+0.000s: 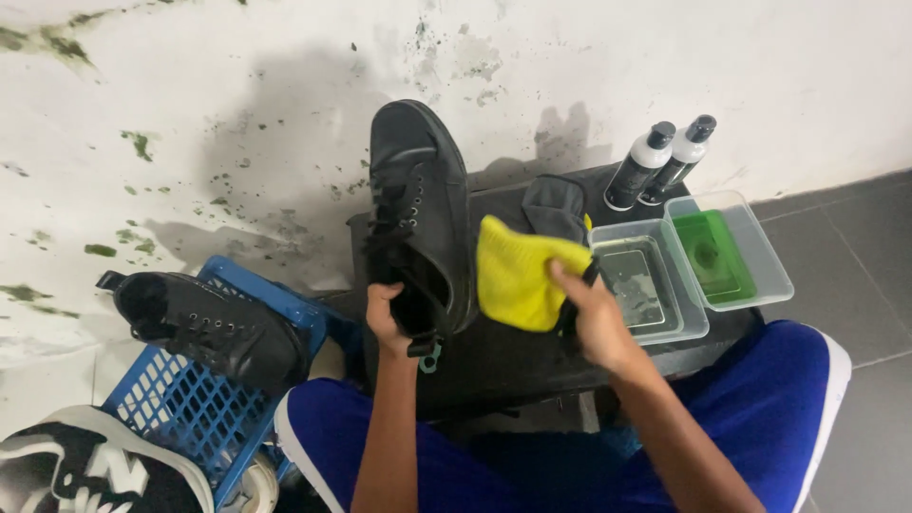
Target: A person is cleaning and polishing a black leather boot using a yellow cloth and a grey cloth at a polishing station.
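Nearest the camera are the person's knees in blue shorts (760,399), with both forearms reaching forward over them. The left hand (385,318) has its fingers tucked into the heel opening of a black lace-up sneaker (418,204), gripping it so the shoe stands toe-up over the front edge of a dark low table (513,356). Just beside it, the right hand (594,318) pinches a yellow microfibre cloth (518,275), fingers closed on its edge; the cloth hangs near the shoe's side, though contact cannot be told. At the left a second black sneaker (214,328) lies on a blue plastic crate (190,404), with a black-and-white shoe (90,470) below it. Farther back on the table sit two clear plastic tubs (736,256), one holding something green, a dark folded cloth (556,204), and two black-capped bottles (655,161) against the stained white wall (190,104).
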